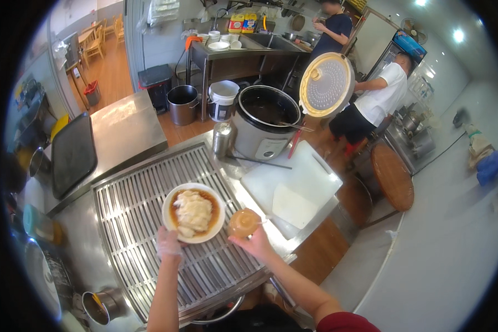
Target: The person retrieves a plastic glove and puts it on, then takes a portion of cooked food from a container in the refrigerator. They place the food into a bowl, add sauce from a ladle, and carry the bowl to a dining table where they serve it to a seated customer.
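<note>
My left hand, in a clear plastic glove, grips the near left rim of a round white plate. On the plate lies a pale, soft, folded food in brown sauce. Just right of the plate, my right hand holds a small round container of orange-brown sauce, with a light handle or spout sticking out to the right. Plate and container are over a slatted metal grate. Whether the plate rests on the slats cannot be told.
Beyond the grate stand a metal canister and an open rice cooker. White cutting boards lie right. A black tray is left, a metal pot near left. Two people stand beyond.
</note>
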Motion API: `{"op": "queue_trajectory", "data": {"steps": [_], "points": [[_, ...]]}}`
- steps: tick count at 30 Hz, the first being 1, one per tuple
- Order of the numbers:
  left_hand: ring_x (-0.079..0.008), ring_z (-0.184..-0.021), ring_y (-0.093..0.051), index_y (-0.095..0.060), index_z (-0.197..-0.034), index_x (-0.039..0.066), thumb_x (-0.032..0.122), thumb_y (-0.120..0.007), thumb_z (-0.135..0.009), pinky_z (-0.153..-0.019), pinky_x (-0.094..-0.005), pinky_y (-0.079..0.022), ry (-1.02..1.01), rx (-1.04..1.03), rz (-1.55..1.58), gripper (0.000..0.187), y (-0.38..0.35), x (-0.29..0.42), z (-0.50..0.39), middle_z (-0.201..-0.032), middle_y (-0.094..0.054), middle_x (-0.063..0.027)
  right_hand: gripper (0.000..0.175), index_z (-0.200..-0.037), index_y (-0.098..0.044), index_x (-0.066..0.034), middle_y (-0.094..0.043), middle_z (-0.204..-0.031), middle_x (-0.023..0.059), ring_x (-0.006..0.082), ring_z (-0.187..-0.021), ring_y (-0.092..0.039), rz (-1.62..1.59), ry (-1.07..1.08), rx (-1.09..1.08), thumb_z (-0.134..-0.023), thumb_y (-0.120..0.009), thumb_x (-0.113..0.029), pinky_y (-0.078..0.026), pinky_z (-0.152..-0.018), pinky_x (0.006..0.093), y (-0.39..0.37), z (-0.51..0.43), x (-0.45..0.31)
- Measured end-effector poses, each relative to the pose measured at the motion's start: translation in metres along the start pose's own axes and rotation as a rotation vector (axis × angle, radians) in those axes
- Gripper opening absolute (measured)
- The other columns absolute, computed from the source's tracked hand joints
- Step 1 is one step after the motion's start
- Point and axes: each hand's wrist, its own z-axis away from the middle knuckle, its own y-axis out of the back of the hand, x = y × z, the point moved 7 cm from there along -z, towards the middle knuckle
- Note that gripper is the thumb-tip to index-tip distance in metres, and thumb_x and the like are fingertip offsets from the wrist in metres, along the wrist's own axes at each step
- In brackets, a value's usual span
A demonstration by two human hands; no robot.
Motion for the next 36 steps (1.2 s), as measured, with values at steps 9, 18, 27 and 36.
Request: {"op": "queue_trajectory", "data": {"steps": [9,18,27,36], "points": [[-0.0368,-0.088,-0.065,-0.045,-0.118,-0.002,0.005,-0.048,-0.071,-0.063,-0.0457,-0.061,-0.186,0.271,0.273,0.047,0.052,0.028,0.083,-0.105,-0.057,-0.0221,0.063,-0.140,-0.039,0.0002,-0.052,-0.132,0.0123,0.0254,-0.118,-0.053,-0.314,-0.349,-0.477,-0.087,-0.068,-0.018,-0.041,-0.101,0.0358,0.122,0.068,0.044],[-0.0366,-0.105,-0.057,-0.048,-0.105,-0.004,0.006,-0.048,-0.074,-0.085,-0.0481,-0.054,-0.316,0.480,0.222,0.033,0.062,0.064,0.232,-0.115,-0.052,-0.0231,0.061,-0.143,-0.039,-0.0111,-0.033,-0.150,0.0135,0.0272,-0.139,-0.029,-0.372,-0.310,-0.923,-0.095,-0.048,-0.047,-0.018,-0.114,0.0392,0.305,0.399,0.165],[-0.0317,-0.102,-0.058,-0.049,-0.111,-0.005,0.012,-0.050,-0.078,-0.081,-0.0398,-0.054,-0.310,0.443,0.080,0.037,0.003,0.051,0.351,-0.114,-0.053,-0.0184,0.021,-0.091,-0.064,-0.0068,-0.063,-0.080,0.0182,0.0345,-0.069,-0.061,0.723,-0.326,-0.813,-0.085,-0.060,-0.026,-0.048,-0.062,0.0460,0.391,0.261,0.239],[-0.0250,-0.097,-0.060,-0.058,-0.109,-0.004,0.016,-0.060,-0.084,-0.083,-0.0333,-0.050,-0.372,0.387,0.055,0.032,-0.128,0.047,0.360,-0.104,-0.060,-0.0147,0.083,-0.140,-0.034,-0.0014,-0.049,-0.132,0.0180,0.0260,-0.121,-0.047,0.060,-0.040,0.237,-0.073,-0.078,-0.020,-0.041,-0.098,0.0360,0.306,-0.184,0.175]]}}
